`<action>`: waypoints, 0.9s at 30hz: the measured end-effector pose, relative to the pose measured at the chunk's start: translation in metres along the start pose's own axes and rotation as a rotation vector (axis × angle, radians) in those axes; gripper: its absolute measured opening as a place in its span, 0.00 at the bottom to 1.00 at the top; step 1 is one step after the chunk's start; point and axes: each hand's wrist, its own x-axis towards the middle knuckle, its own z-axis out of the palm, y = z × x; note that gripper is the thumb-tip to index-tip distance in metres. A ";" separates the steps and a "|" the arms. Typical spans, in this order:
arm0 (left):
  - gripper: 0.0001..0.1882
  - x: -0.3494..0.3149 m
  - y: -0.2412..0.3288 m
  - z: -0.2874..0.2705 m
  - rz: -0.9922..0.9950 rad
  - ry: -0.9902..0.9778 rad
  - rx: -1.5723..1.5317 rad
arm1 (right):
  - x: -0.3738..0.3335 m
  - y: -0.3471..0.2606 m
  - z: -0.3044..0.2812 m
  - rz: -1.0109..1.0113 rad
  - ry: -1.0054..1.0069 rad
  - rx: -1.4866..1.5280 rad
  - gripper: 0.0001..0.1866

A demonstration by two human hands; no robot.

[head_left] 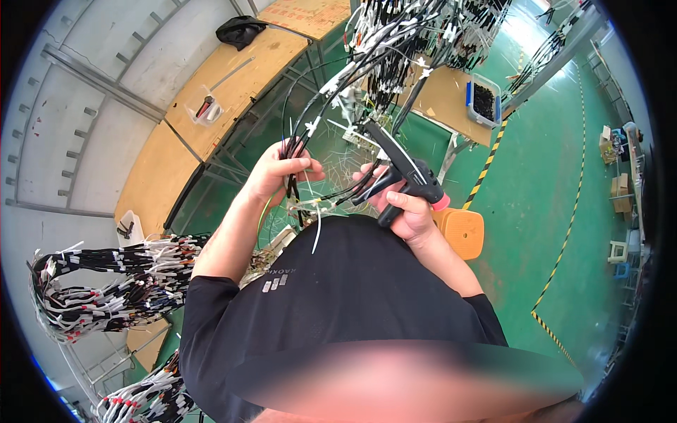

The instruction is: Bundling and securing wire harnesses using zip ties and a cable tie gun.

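Note:
My left hand is closed around a bundle of black cables with white connectors, in front of my chest. To its right, my right hand grips the handle of a black cable tie gun with a pink knob at its rear. The gun's long nose points up and left, toward the hanging cables. A loose white cable tie sticks out of the bundle below my left hand. Some thin black wires run between the two hands, and my right fingers partly hide their ends.
Dense wire harnesses hang ahead, and more harnesses hang at the left. Wooden tables line the left wall, one bearing a clear plastic box. An orange stool stands at the right. A blue-rimmed bin holds small black parts.

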 end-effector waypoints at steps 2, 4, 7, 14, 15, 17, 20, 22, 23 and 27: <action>0.10 0.004 -0.004 -0.007 -0.056 0.070 0.131 | -0.002 -0.001 0.003 0.017 -0.024 0.036 0.26; 0.11 0.009 -0.010 -0.007 -0.082 0.025 0.227 | -0.003 -0.004 0.008 0.055 -0.035 0.124 0.25; 0.12 0.010 -0.022 0.013 -0.172 -0.066 0.316 | 0.000 -0.003 0.009 0.025 -0.007 0.122 0.25; 0.13 0.011 -0.037 0.020 -0.195 -0.182 0.197 | -0.005 -0.004 0.007 0.023 0.013 0.147 0.24; 0.17 0.010 -0.036 0.022 -0.168 -0.183 0.187 | -0.007 -0.006 0.002 -0.010 0.046 0.084 0.24; 0.17 0.009 -0.032 0.027 -0.169 -0.174 0.208 | -0.011 -0.012 0.001 -0.042 0.077 0.014 0.24; 0.23 0.014 -0.039 0.024 -0.166 -0.161 0.293 | -0.018 -0.015 -0.018 -0.168 0.150 -0.190 0.26; 0.23 0.015 -0.040 0.025 -0.158 -0.147 0.324 | -0.019 -0.030 -0.029 -0.404 0.133 -0.542 0.25; 0.23 0.015 -0.043 0.023 -0.141 -0.133 0.330 | -0.018 -0.044 -0.017 -0.495 0.125 -0.671 0.23; 0.19 0.012 -0.047 0.026 -0.099 -0.061 0.364 | -0.019 -0.085 0.013 -0.463 -0.029 -0.801 0.21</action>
